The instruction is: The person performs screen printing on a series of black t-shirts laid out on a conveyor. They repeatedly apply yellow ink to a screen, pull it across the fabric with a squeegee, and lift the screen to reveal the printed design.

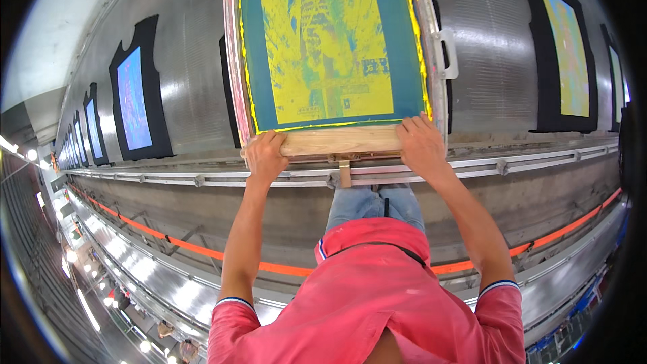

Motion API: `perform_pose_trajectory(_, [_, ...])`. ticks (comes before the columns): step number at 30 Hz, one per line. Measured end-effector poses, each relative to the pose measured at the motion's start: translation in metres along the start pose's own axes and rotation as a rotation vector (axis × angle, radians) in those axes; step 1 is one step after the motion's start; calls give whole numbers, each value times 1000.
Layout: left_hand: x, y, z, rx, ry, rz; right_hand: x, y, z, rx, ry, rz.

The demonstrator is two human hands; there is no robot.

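Note:
A wooden-handled squeegee [342,140] lies across the near end of a screen-printing frame [236,54]. My left hand [267,156] is closed round its left end, and my right hand [422,145] grips its right end. The squeegee's blade is hidden from above. Inside the frame, the blue-green mesh [397,104] carries a large yellow picture area [327,47], with a line of yellow ink round its border. Under the frame, dark cloth shows only as narrow strips at the sides.
Black garment pieces with printed panels lie along the long metal table, one to the left [135,94] and one to the right [566,61]. A metal rail [472,167] runs along the near edge. A white handle [446,55] juts from the frame's right side. Behind me stretches an orange strip [283,269].

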State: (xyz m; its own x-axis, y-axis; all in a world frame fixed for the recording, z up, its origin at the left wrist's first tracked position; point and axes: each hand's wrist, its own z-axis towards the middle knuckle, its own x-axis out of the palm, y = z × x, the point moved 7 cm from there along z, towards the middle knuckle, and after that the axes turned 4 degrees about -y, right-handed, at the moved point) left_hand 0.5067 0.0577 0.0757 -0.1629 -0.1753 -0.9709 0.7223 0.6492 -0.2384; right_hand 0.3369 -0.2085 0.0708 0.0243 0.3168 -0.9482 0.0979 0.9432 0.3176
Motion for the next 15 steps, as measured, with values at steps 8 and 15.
perform_pose_trajectory(8, [0, -36, 32, 45, 51, 15, -40, -121, 55, 357, -480, 215])
perform_pose_trajectory(15, [26, -77, 48, 54, 94, 0, 18, -224, 92, 933, -325, 737])
